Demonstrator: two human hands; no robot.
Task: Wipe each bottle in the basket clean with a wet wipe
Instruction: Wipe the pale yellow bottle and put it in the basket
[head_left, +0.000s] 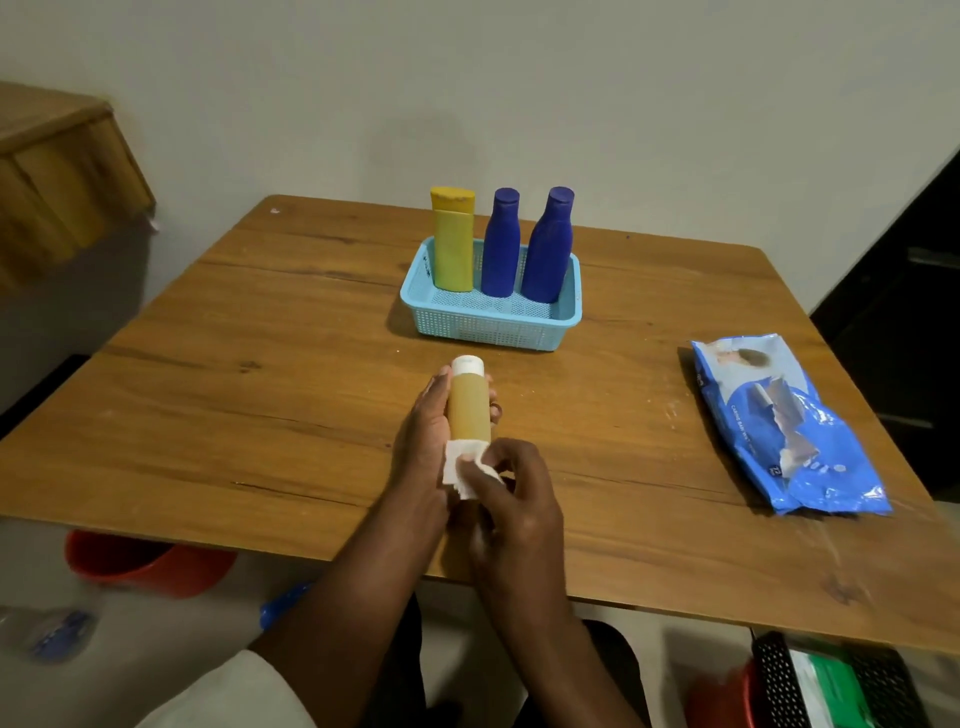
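So the left hand (423, 431) is wrapped around a tan bottle (469, 409) with a white cap (467, 365), holding it just above the wooden table (260, 395) with the cap pointing away toward the basket, fingertips peeking round the right side of it. The right hand (511, 488) is pinching a folded white wet wipe (462, 470) and pressing it against the bottom end of that bottle. Behind them sits the light blue basket (488, 330) near the far edge, with three bottles standing upright along its back: a yellow bottle (453, 244) on the left, then a blue bottle (501, 247) in the middle and a second blue bottle (549, 249) on the right, that one leaning a bit. Off to the right, well apart from the basket, lies the blue wipes pack (789, 426), flap open
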